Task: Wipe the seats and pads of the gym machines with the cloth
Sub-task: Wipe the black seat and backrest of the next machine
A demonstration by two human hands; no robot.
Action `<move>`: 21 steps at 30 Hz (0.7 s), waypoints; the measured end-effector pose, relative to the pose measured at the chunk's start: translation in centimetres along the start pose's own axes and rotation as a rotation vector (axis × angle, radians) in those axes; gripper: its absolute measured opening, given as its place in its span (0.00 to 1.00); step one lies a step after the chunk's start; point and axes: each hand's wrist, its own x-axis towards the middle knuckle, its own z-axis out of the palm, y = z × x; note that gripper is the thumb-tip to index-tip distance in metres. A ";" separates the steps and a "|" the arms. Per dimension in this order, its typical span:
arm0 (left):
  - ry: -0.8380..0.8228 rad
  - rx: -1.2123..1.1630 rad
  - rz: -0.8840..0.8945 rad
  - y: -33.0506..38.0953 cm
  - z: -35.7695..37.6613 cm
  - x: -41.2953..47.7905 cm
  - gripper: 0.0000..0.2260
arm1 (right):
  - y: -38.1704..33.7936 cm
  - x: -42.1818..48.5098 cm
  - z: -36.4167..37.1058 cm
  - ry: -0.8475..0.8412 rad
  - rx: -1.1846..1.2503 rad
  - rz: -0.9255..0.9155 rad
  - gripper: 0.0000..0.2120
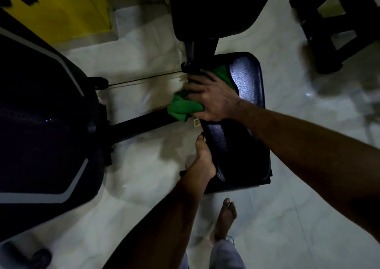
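Note:
A black padded seat (244,124) of a gym machine lies in the middle of the view, its surface shiny. My right hand (209,98) presses a green cloth (181,106) flat onto the seat's far left corner, fingers spread over it. Part of the cloth hangs off the seat's left edge, and a bit shows beyond my fingers. My left hand (203,155) grips the seat's left edge nearer to me, with its fingers hidden under the pad. A black back pad (213,9) rises beyond the seat.
A large dark machine body (45,114) with grey stripes fills the left side, joined by a black bar (141,122) on the floor. A black frame (339,21) stands at the far right. A bare foot (225,217) rests on the pale tiled floor (298,186).

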 end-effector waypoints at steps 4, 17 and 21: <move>0.146 0.035 0.108 -0.1 0.6 1.6 0.18 | 1.9 3.2 -0.6 0.096 0.032 0.116 0.25; 0.531 0.334 0.309 -1.4 0.6 2.5 0.24 | 7.3 -0.3 -1.9 0.184 0.039 0.397 0.33; 0.567 0.333 0.307 -1.3 0.7 2.3 0.25 | 9.0 -0.4 -3.2 0.055 0.050 0.963 0.33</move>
